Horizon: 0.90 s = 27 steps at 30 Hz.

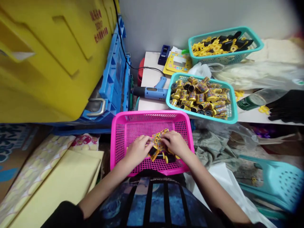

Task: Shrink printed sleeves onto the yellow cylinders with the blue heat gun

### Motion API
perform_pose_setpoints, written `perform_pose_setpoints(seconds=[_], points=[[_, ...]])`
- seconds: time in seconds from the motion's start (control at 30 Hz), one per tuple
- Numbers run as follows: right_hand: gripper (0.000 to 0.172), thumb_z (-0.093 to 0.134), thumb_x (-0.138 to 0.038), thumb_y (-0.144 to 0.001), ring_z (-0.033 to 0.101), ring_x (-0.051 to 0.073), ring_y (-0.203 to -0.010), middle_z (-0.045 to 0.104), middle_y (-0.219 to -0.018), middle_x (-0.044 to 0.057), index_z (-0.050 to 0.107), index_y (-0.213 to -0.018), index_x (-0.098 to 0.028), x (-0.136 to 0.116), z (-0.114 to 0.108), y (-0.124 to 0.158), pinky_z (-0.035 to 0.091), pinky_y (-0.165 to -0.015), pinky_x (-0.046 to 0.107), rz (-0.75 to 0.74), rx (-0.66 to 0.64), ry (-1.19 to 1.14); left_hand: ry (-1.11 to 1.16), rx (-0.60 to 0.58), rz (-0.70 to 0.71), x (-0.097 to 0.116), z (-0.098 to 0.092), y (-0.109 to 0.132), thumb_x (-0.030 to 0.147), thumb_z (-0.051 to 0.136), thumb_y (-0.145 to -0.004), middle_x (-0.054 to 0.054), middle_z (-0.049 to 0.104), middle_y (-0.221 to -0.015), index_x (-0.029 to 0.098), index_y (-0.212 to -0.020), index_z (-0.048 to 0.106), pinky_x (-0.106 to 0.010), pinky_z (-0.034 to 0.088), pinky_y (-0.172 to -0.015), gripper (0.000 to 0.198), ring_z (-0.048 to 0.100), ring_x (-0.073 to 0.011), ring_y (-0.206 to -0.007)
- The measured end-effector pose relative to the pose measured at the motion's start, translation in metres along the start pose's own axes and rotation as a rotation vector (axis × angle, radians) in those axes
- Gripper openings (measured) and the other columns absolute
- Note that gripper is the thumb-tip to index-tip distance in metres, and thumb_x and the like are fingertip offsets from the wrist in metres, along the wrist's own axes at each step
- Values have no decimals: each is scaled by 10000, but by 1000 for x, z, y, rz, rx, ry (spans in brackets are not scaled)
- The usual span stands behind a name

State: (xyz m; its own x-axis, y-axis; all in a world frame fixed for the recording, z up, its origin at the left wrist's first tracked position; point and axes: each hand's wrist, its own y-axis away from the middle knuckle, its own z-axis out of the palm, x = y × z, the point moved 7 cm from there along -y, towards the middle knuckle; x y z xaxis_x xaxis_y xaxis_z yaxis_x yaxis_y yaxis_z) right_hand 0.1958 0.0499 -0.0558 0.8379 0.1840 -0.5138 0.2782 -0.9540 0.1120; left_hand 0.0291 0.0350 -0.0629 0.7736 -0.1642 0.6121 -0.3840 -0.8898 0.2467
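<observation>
A pink mesh basket [114, 139] sits at my lap. Over it, my left hand [140, 148] pinches the left side of a crinkled, printed yellow plastic sleeve [158, 138]. My right hand [175, 143] grips the right side of the same sleeve, its fingers curled. Just under the hands, at the basket's near side, lie a few black and yellow cylinders [170, 158] and more printed film. Whether the sleeve has a cylinder inside is hidden by my fingers.
On the white table, a turquoise basket [234, 104] holds many wrapped cylinders. Beside it lies a blue heat gun [154, 92] with a cord. Another turquoise basket [258, 44] holds yellow and black parts. Yellow and blue crates [108, 79] stand left; a turquoise plastic stool [282, 180] is right.
</observation>
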Motion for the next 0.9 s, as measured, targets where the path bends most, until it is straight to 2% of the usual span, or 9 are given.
perform_pose_setpoints(seconds=[0.13,0.23,0.37,0.47,0.53,0.63,0.77,0.83,0.9], points=[[198,613,-237,-825,487,240,-1086,599,-1078,100,653,-999,-152,1,38,-11,378,-950,408,68,-97,67,-95,-142,-86,-1,30,-1,312,613,-864,-152,620,-1137,123,-1149,586,-475,481,-927,343,573,-311,-1112],[246,687,-155,-710,440,295,-1128,570,-1127,145,651,-951,-119,0,49,-18,315,-981,451,63,-142,48,-87,-197,-75,-5,37,-2,298,627,-836,-141,638,-1128,148,-1092,607,-448,470,-935,297,576,-309,-1108],[20,645,-131,-738,468,235,-1047,605,-958,108,627,-746,-124,8,43,-27,270,-1019,435,69,-156,-125,-28,-210,-68,-16,32,0,269,677,-768,-115,673,-1026,178,-946,638,-439,474,-905,204,600,-309,-1052],[132,668,-238,-753,492,185,-901,600,-819,71,593,-708,-138,16,32,-28,325,-964,400,139,-101,-317,75,-157,-77,-22,22,1,260,700,-728,-104,684,-944,186,-835,635,-450,483,-881,146,624,-309,-989],[252,649,-372,-775,497,148,-791,591,-778,50,559,-712,-146,17,26,-24,391,-858,344,196,-50,-482,155,-76,-84,-21,11,-2,282,636,-791,-112,678,-1000,187,-887,623,-444,490,-882,136,627,-288,-1004],[437,583,-575,-777,501,113,-703,569,-748,30,469,-721,-158,7,25,-17,422,-700,265,242,15,-774,433,75,-99,-15,-4,-9,330,573,-846,-119,650,-1093,188,-1062,549,-392,522,-844,260,628,-241,-1037],[544,602,-651,-725,445,70,-631,481,-670,-8,370,-699,-160,-16,30,-12,407,-639,218,258,80,-1094,1052,148,-98,-3,-7,-16,257,740,-675,-63,673,-975,188,-1135,464,-358,522,-847,541,661,-201,-952],[528,647,-622,-701,459,64,-647,494,-700,-11,394,-735,-160,-25,30,-12,419,-650,210,259,80,-1204,1167,140,-125,-2,-6,-16,230,733,-675,-28,680,-884,187,-1138,463,-335,523,-809,538,675,-175,-864],[495,704,-562,-675,512,73,-697,545,-778,-3,459,-857,-172,-32,28,-15,446,-680,215,251,47,-1276,1170,113,-161,-4,-8,-16,213,726,-682,13,663,-771,185,-1143,471,-291,518,-705,528,670,-150,-741]])
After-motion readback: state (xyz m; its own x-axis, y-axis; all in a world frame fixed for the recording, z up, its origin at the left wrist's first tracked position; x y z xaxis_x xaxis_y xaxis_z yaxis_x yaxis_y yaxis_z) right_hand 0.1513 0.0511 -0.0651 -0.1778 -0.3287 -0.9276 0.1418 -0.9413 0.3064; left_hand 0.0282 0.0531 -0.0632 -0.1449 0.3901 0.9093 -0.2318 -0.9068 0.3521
